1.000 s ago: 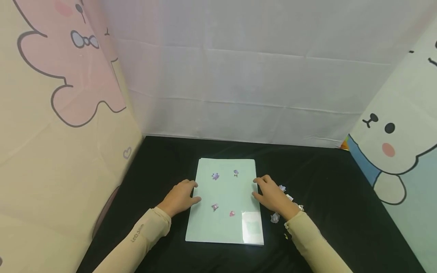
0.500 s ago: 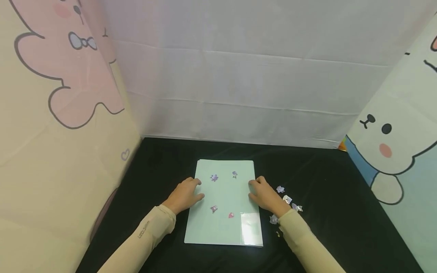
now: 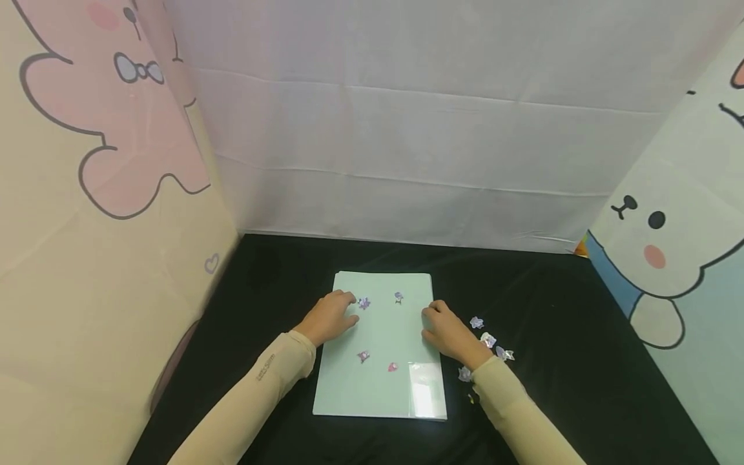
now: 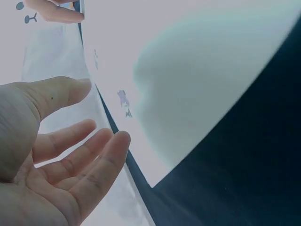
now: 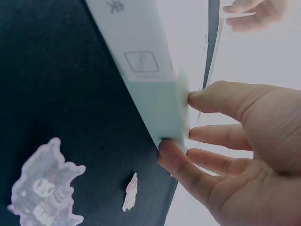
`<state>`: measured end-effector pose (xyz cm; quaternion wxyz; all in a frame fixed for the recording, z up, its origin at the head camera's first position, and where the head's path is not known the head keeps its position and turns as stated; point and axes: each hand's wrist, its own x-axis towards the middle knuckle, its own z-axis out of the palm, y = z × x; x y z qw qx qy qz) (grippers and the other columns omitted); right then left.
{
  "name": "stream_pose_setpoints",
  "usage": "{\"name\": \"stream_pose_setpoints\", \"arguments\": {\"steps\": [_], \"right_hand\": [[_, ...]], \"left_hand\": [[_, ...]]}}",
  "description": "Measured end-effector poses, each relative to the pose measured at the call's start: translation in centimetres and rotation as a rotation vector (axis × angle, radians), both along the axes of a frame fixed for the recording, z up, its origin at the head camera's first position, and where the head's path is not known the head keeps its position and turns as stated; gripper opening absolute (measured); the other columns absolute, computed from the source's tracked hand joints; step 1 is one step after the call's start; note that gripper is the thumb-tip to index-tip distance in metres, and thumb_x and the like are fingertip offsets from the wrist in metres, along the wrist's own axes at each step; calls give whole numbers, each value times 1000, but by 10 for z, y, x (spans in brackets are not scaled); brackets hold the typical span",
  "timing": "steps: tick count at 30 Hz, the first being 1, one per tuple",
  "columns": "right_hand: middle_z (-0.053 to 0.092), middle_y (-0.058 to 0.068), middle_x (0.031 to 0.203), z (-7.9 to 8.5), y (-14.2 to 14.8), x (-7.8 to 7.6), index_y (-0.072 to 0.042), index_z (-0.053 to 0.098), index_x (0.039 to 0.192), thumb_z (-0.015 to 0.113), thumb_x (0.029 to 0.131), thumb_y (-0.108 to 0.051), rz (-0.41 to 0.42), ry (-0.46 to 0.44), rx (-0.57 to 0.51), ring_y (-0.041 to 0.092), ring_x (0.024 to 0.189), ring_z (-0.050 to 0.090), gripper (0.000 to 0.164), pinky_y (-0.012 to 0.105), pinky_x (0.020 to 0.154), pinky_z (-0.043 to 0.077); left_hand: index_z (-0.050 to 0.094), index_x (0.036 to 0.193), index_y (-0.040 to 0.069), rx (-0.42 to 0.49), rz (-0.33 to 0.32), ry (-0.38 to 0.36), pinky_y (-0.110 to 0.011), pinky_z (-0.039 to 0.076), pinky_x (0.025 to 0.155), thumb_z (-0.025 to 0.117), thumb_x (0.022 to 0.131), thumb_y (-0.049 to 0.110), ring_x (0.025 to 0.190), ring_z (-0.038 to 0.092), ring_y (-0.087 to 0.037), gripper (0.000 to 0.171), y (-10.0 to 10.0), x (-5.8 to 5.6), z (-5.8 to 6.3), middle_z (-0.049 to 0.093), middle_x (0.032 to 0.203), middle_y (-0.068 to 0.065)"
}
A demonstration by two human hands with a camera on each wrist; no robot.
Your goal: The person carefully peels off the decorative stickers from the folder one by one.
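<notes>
Folder (image 3: 378, 336), spine print (image 5: 142, 62) blurred, fingers (image 5: 190, 176) overlapping edge

left hand (image 3: 327, 318) over folder (image 3: 378, 332) (four stickers (image 3: 363, 356) on it) | right hand (image 3: 452, 330) at edge

Black table (image 3: 564, 387), creased white backdrop (image 3: 407, 139), pink cartoon (image 3: 124, 161), white cartoon (image 3: 692, 239)

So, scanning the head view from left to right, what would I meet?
Pink cartoon print, left hand, upper-left sticker on the pale green folder, upper-right sticker on it, right hand, rightmost loose sticker, white cartoon face.
</notes>
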<state>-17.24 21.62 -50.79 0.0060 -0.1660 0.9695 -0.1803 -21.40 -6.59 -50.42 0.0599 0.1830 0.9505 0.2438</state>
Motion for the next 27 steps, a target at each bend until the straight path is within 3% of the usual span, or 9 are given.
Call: {"name": "stream_pose_setpoints", "arguments": {"steps": [7,14,20,27], "right_hand": [[52,26,125,2,-1,1,9,60,122,72,91,-7,-11,-12,-2,34,103,61,37,46,92,51],[53,26,125,2,-3,1,8,61,122,72,91,-7,-7,-5,1,34,103,62,36,46,91,52],[53,27,122,2,-5,0,9,61,119,72,90,-6,11,1,12,35,102,62,34,46,89,52],[54,27,120,2,-5,-2,9,61,117,73,90,-6,24,19,28,33,99,62,33,44,87,53]], "left_hand": [[66,121,4,-44,-29,27,-42,50,93,73,93,20,100,63,-25,33,15,-20,-6,65,112,-11],[68,111,1,-84,-57,41,-41,51,82,71,93,15,82,57,-21,23,24,-37,-14,61,94,-8],[67,106,0,-130,-72,33,-41,53,80,72,92,15,80,57,-21,21,28,-43,-18,59,88,-8],[67,109,3,-117,-50,-14,-42,53,82,70,95,14,87,60,-23,18,30,-45,-15,61,96,-10]]}}
